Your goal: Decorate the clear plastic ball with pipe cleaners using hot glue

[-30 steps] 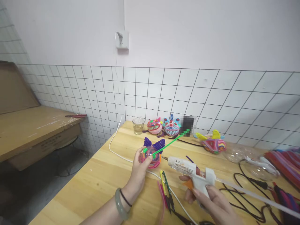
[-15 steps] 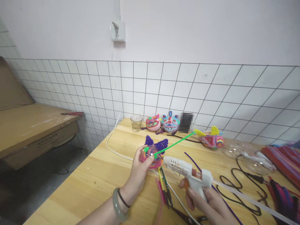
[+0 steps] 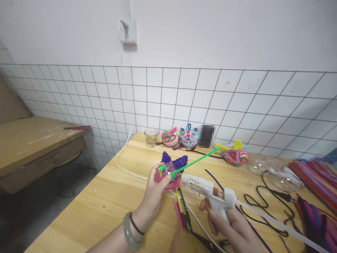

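My left hand (image 3: 155,184) is closed around a round ornament (image 3: 175,181) covered in coloured pipe cleaner, with purple coiled ears (image 3: 180,163) on top. A green pipe cleaner (image 3: 197,161) sticks out from a small green coil on its front, up to the right; my left thumb rests beside that coil. My right hand (image 3: 229,223) grips a white hot glue gun (image 3: 204,188), one finger at its orange trigger. The gun's nozzle meets the ornament near the green coil; whether it touches is unclear. A clear glue stick (image 3: 276,221) runs out of the gun's back.
Scissors (image 3: 187,219) and a white cord (image 3: 197,219) lie below the ornament. Behind stand a glass cup (image 3: 151,137) and finished ornaments (image 3: 189,139). To the right are clear plastic balls (image 3: 258,166), a black cord (image 3: 259,211) and bundles of pipe cleaners (image 3: 316,182).
The whole view has shifted slightly, so things appear a little further left. Both hands keep the same hold, and the glue gun stays at the ornament.
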Motion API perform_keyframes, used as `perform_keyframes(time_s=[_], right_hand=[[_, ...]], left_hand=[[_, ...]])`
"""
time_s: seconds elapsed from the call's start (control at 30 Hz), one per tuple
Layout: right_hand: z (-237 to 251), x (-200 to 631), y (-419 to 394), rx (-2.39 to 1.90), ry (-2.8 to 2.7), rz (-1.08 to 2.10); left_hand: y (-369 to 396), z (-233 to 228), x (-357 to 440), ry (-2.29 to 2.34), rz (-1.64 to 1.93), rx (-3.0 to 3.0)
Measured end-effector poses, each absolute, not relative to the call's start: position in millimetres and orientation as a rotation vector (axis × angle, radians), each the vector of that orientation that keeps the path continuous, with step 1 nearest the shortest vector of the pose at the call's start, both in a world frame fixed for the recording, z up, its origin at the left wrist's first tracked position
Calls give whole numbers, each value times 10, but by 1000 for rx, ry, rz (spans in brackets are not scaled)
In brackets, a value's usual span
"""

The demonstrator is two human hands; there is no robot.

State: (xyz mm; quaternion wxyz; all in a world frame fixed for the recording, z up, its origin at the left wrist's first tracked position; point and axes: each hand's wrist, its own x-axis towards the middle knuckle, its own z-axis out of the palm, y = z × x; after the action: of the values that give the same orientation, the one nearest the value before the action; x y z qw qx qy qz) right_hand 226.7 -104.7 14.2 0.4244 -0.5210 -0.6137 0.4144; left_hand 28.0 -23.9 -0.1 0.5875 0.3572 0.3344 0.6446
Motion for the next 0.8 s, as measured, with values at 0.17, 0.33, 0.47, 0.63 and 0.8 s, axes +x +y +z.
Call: perform_keyframes(time_s=[0.17,0.33,0.47,0.63,0.8], right_hand=[[149,2261,-1058,-1317,-1526,1062],[110,2285,-1061,-1356,-1531,1004],[122,2284,-1068,-1346,-1560,1028],[127,2263,-1061,-1327,-1560,1037],[125,2250,-1049,-1325,-1541,1020]], left_hand=[[-241,3,280,772,1498,801],[-233,6,276,771,1502,750],[-225,8,280,776,1501,723],[-227,14,278,780,1487,740],[-220,9,277,788,1492,753]])
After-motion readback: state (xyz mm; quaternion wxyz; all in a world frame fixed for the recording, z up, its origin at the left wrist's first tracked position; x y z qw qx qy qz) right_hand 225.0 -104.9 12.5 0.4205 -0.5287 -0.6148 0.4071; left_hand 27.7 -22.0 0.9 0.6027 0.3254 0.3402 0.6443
